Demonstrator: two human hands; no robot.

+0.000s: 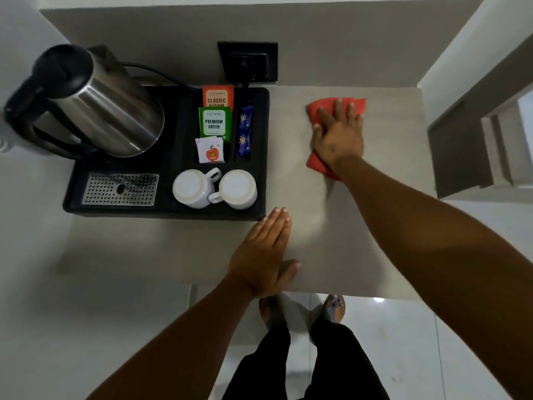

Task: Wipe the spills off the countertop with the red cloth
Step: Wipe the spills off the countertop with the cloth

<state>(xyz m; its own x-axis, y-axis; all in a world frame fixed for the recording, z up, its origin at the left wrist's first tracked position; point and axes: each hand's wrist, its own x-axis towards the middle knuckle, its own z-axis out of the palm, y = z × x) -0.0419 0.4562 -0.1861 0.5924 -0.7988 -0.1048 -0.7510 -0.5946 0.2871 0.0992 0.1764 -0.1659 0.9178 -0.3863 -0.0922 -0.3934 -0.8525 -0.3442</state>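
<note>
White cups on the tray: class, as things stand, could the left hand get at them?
Probably yes. The left hand lies flat on the countertop beside the tray's near corner, and nothing stands between it and the upturned cups.

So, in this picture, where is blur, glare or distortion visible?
Head view: motion blur smears the right hand and the red cloth; glare streaks the steel kettle; the wide lens bends the walls and stretches the forearms; the left hand stays sharp on the countertop.
</note>
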